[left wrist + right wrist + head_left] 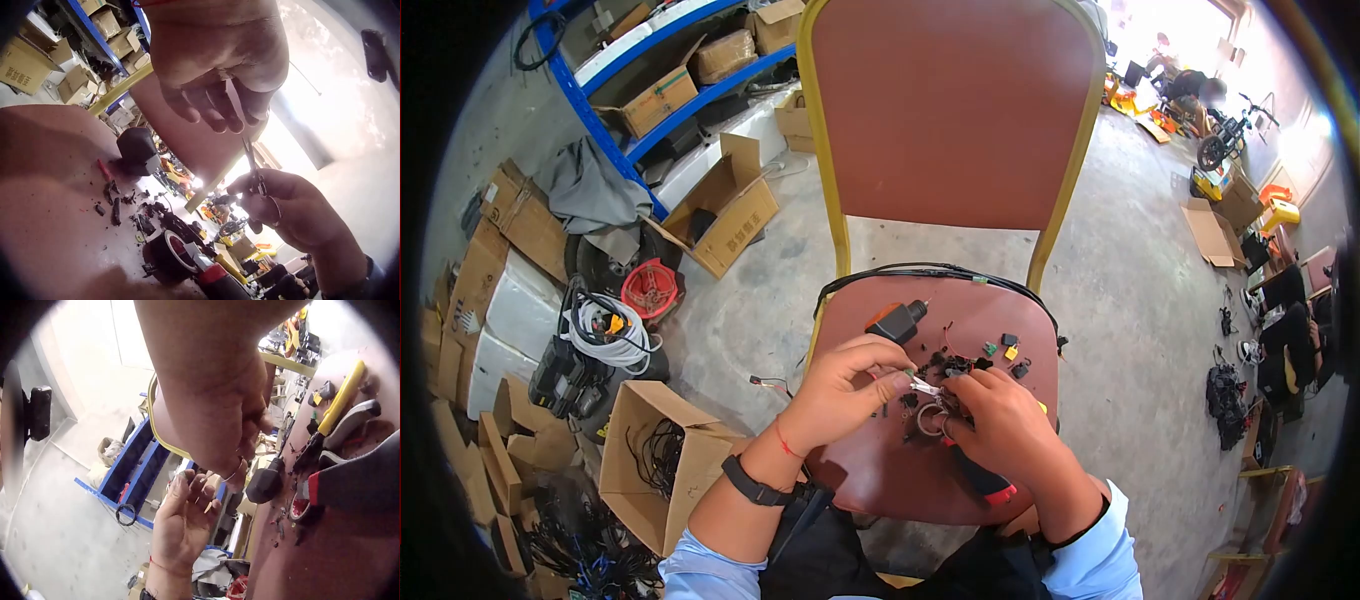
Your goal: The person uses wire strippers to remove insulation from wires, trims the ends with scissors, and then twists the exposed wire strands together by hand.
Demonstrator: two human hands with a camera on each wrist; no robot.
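Note:
Over the chair seat (880,480), my right hand (1010,420) holds a small pair of scissors (252,165), fingers in and around the handle loops. The blades point towards my left hand (855,385). That hand pinches a tiny dark green piece (186,474) between thumb and fingertip, right at the scissor tips; I cannot tell what the piece is. Below the hands lie a black ring-shaped roll (164,259) and a tool with a black and red handle (990,482). Black scraps (116,211) are scattered around them.
A black and orange tool (897,322) with a thin tip lies farther back on the seat, left of small yellow and black connectors (1011,352). Yellow-handled pliers (342,400) lie at the right. Black cable (940,270) runs along the seat back. An open carton (655,450) stands at left.

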